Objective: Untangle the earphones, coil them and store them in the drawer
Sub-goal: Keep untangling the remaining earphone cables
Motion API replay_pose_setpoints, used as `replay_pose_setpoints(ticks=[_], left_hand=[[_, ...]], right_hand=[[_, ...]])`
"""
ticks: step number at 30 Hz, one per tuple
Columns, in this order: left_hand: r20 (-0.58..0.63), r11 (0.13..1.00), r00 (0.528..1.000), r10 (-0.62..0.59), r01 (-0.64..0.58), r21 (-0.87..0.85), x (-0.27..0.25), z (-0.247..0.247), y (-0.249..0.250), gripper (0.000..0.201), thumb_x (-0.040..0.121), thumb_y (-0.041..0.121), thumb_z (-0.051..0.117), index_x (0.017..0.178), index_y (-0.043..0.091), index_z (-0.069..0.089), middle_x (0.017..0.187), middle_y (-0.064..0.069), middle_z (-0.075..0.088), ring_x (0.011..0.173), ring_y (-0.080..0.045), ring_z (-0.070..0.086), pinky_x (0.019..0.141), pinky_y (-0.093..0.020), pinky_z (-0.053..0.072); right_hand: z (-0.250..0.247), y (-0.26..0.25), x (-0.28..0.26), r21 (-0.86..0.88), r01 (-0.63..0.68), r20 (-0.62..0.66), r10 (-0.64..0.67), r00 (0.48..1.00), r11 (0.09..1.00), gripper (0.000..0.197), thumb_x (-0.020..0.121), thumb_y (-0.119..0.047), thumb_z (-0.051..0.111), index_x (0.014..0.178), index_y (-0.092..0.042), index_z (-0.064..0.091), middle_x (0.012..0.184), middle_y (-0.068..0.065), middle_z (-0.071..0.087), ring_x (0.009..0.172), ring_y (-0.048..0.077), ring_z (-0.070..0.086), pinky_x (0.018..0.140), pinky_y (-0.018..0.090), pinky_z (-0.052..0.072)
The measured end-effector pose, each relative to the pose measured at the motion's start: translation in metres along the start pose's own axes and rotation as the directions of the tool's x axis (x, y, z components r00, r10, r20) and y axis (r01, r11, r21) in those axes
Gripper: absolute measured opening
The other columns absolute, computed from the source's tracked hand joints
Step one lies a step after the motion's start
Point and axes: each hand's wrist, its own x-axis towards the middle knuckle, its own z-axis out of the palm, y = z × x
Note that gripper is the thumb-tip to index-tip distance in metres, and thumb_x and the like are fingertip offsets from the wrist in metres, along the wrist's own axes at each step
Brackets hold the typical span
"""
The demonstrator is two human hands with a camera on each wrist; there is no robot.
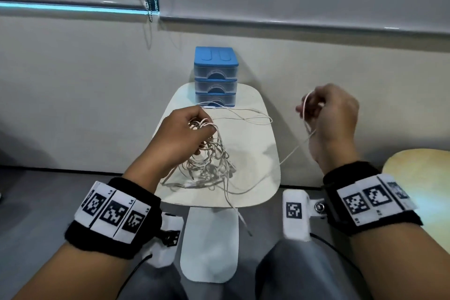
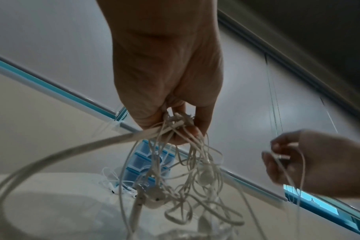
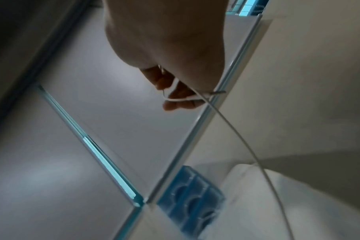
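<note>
A tangle of white earphones point(image 1: 209, 161) hangs over the small white table point(image 1: 258, 151). My left hand point(image 1: 194, 126) grips the top of the bundle and holds it up; in the left wrist view the loops point(image 2: 187, 178) dangle below my left hand point(image 2: 179, 128). My right hand point(image 1: 314, 109) is raised to the right of the table and pinches one loose cord point(image 1: 295, 148) that runs down to the table edge. The right wrist view shows that cord point(image 3: 242, 139) trailing from my right hand point(image 3: 175, 95). A blue three-drawer box point(image 1: 216, 77) stands at the table's far edge, drawers closed.
A second earphone set point(image 1: 243, 117) lies spread on the table near the drawers. One cord end point(image 1: 241, 217) hangs over the near edge above a white seat part point(image 1: 209, 246). A yellowish table point(image 1: 421, 178) is at right. The wall is close behind.
</note>
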Motion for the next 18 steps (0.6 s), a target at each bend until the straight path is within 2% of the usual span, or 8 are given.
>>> replay_pose_setpoints(ticks=[2, 4, 6, 9, 12, 13, 15, 18], left_hand=[[0.018, 1.0, 1.0, -0.009, 0.01, -0.026, -0.002, 0.002, -0.002, 0.006, 0.09, 0.013, 0.071, 0.084, 0.014, 0.069, 0.075, 0.0, 0.066, 0.061, -0.016, 0.058, 0.053, -0.03, 0.05], [0.015, 0.998, 1.0, -0.02, 0.021, -0.054, -0.003, 0.002, -0.005, 0.006, 0.09, 0.013, 0.072, 0.085, 0.014, 0.069, 0.078, -0.001, 0.065, 0.062, -0.015, 0.057, 0.053, -0.027, 0.049], [0.007, 0.997, 1.0, -0.027, 0.028, -0.076, -0.004, 0.0, -0.006, 0.007, 0.091, 0.013, 0.072, 0.085, 0.015, 0.069, 0.079, -0.002, 0.063, 0.062, -0.013, 0.055, 0.053, -0.026, 0.049], [0.0, 0.994, 1.0, -0.031, 0.03, -0.101, -0.005, -0.003, -0.004, 0.007, 0.092, 0.013, 0.071, 0.085, 0.014, 0.069, 0.077, 0.0, 0.061, 0.06, -0.011, 0.054, 0.053, -0.027, 0.049], [0.007, 0.991, 0.999, -0.035, 0.036, -0.13, -0.007, -0.002, -0.002, 0.008, 0.093, 0.013, 0.07, 0.085, 0.013, 0.068, 0.076, 0.001, 0.061, 0.06, -0.011, 0.054, 0.055, -0.027, 0.05], [0.012, 0.99, 0.999, -0.036, 0.037, -0.138, -0.008, -0.001, -0.002, 0.008, 0.093, 0.013, 0.07, 0.085, 0.013, 0.068, 0.077, 0.0, 0.06, 0.06, -0.011, 0.054, 0.055, -0.027, 0.05], [0.02, 0.988, 0.999, -0.036, 0.038, -0.15, -0.009, 0.003, -0.003, 0.008, 0.094, 0.012, 0.068, 0.086, 0.012, 0.068, 0.078, -0.002, 0.058, 0.061, -0.012, 0.053, 0.057, -0.028, 0.051], [0.032, 0.983, 0.998, -0.059, 0.063, -0.172, -0.009, 0.009, -0.005, 0.007, 0.096, 0.009, 0.065, 0.089, 0.01, 0.068, 0.08, -0.005, 0.059, 0.062, -0.011, 0.054, 0.057, -0.028, 0.052]], right_hand=[[-0.015, 0.027, 0.001, -0.278, -0.075, 0.013, 0.082, 0.997, 0.958, 0.013, 0.074, -0.014, 0.054, 0.062, -0.014, 0.058, 0.063, 0.008, 0.056, 0.062, 0.026, 0.069, 0.063, 0.035, 0.046], [-0.027, 0.05, -0.003, -0.457, -0.129, 0.029, 0.159, 0.987, 0.88, 0.009, 0.082, -0.019, 0.057, 0.085, -0.014, 0.063, 0.075, 0.003, 0.064, 0.075, 0.025, 0.076, 0.066, 0.034, 0.051], [-0.035, 0.064, -0.006, -0.579, -0.144, 0.03, 0.198, 0.98, 0.802, 0.017, 0.089, -0.021, 0.059, 0.104, -0.013, 0.06, 0.09, 0.004, 0.068, 0.087, 0.026, 0.072, 0.063, 0.028, 0.047], [-0.039, 0.07, -0.013, -0.757, -0.105, 0.058, 0.225, 0.973, 0.645, 0.023, 0.092, -0.025, 0.059, 0.101, -0.004, 0.061, 0.097, 0.011, 0.067, 0.094, 0.033, 0.06, 0.062, 0.023, 0.04], [-0.038, 0.069, -0.019, -0.822, -0.048, 0.027, 0.123, 0.992, 0.567, 0.025, 0.088, -0.03, 0.066, 0.102, -0.016, 0.051, 0.119, 0.007, 0.056, 0.107, 0.032, 0.053, 0.091, 0.041, 0.043], [-0.037, 0.066, -0.025, -0.813, -0.007, 0.024, 0.046, 0.999, 0.582, 0.032, 0.086, -0.029, 0.069, 0.108, -0.022, 0.046, 0.122, 0.003, 0.051, 0.11, 0.029, 0.051, 0.097, 0.047, 0.042], [-0.032, 0.061, -0.035, -0.708, 0.102, 0.088, -0.056, 0.995, 0.699, 0.038, 0.085, -0.024, 0.073, 0.111, -0.026, 0.045, 0.113, 0.0, 0.053, 0.101, 0.02, 0.055, 0.09, 0.043, 0.046], [-0.015, 0.055, -0.057, -0.487, 0.153, 0.401, 0.064, 0.914, 0.86, 0.017, 0.088, -0.013, 0.073, 0.095, -0.021, 0.059, 0.08, 0.005, 0.063, 0.067, 0.01, 0.058, 0.068, 0.03, 0.049]])
